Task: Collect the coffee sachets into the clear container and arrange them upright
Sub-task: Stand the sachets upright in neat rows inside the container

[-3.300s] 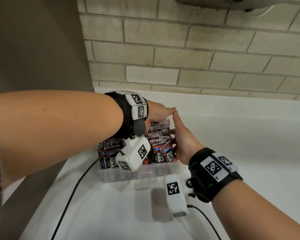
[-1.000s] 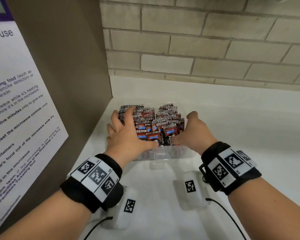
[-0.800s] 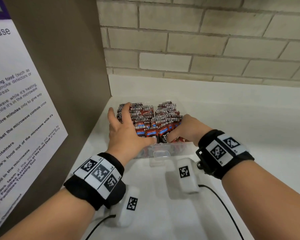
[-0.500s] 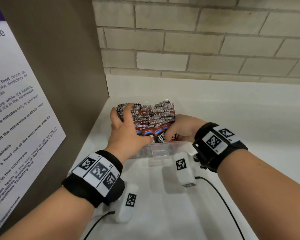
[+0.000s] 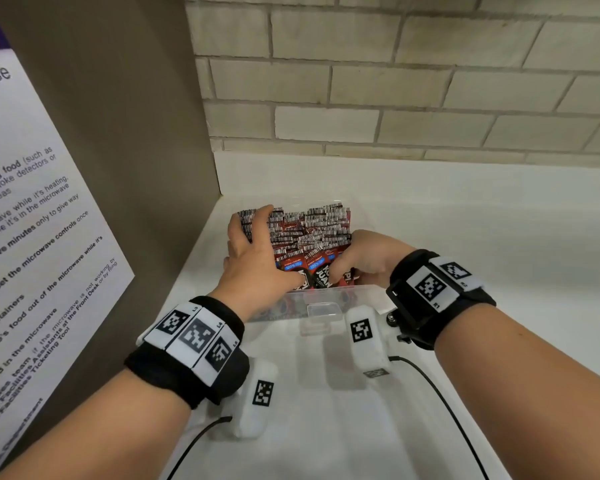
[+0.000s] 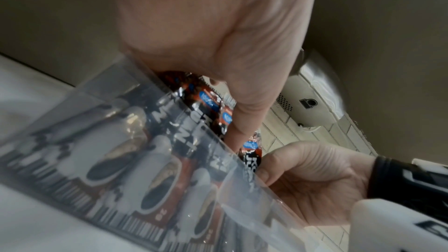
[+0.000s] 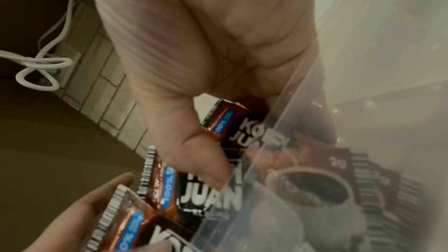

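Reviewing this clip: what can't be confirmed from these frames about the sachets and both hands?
- Head view: left hand covers the near-left coffee sachets; their uprightness is hidden.
- Head view: right hand fingertips are buried among sachets.
- Left wrist view: clear container wall blurs the print.
- Sachet count: too dense.
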Demonstrator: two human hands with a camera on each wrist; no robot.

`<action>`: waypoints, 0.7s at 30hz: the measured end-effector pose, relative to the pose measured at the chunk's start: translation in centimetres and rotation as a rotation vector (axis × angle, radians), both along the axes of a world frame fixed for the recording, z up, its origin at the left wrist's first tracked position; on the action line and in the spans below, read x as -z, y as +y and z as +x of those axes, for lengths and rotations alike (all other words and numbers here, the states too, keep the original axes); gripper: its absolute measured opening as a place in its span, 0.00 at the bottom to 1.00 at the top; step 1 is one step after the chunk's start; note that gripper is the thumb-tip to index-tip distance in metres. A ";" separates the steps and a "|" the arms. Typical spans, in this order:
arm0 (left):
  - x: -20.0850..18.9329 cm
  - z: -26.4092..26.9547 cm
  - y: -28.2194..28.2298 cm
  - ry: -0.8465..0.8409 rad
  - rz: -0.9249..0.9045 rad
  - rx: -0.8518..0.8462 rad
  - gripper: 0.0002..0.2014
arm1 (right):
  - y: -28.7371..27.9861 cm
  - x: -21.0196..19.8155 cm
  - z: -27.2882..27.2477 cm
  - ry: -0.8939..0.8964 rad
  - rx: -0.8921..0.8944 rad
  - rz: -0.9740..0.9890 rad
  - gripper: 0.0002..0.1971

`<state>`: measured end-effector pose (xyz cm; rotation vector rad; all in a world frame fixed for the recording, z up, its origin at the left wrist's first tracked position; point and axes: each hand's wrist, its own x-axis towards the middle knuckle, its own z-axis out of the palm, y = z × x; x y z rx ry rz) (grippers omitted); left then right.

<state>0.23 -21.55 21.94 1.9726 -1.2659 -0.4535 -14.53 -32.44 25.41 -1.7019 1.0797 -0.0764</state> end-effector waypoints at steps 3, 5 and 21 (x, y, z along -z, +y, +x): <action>-0.1 0.1 0.3 0.019 0.004 -0.004 0.57 | -0.3 0.3 -0.4 -0.028 0.020 0.013 0.14; -0.3 0.1 0.6 0.023 -0.006 -0.012 0.60 | -0.4 0.4 -0.4 -0.044 0.022 0.025 0.17; 0.8 0.9 1.2 0.252 -0.066 -0.037 0.72 | -1.5 1.0 -0.1 0.005 -0.076 0.074 0.41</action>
